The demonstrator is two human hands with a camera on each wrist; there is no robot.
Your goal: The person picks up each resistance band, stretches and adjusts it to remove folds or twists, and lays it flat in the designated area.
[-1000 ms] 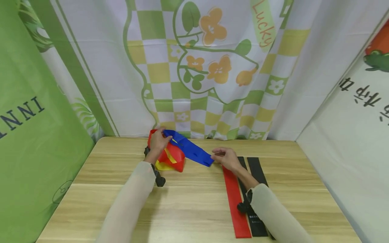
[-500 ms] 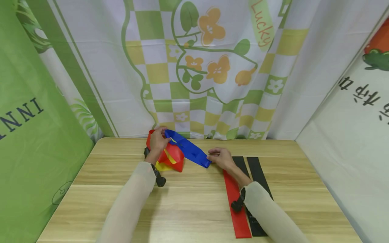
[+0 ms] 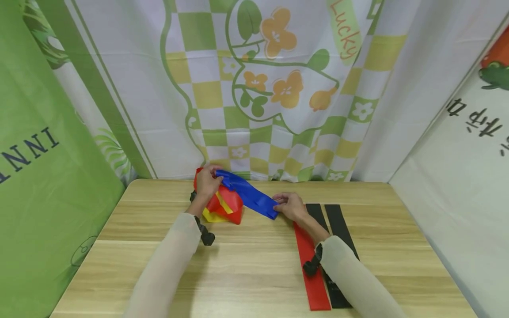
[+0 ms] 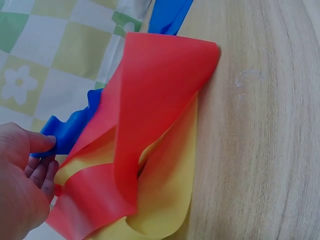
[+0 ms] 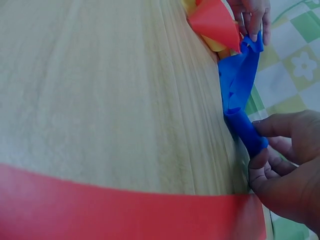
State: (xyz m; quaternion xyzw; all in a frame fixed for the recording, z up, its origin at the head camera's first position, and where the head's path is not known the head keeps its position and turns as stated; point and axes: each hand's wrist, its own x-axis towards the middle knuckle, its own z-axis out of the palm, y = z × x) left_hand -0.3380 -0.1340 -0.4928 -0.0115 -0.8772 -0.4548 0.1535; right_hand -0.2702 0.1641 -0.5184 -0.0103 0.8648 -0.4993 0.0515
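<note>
A blue elastic band [image 3: 248,194] stretches between both hands above the wooden table [image 3: 246,265]. My left hand [image 3: 207,181] pinches its far end [image 4: 65,132] at the back of the table. Under that hand lies a crumpled heap of a red band [image 3: 226,204] and a yellow band [image 3: 212,216]. My right hand [image 3: 292,206] grips the band's near end [image 5: 247,131], fingers curled round it. In the left wrist view the red band [image 4: 150,120] folds over the yellow band [image 4: 170,190].
A flat red band [image 3: 310,265] and two flat black bands [image 3: 342,234] lie side by side on the table's right half, partly under my right forearm. Printed curtains [image 3: 258,88] hang close behind the table, with green fabric [image 3: 39,176] at the left.
My right hand has moved slightly left and closed more tightly round the blue band's end. The left hand stays at the heap.
</note>
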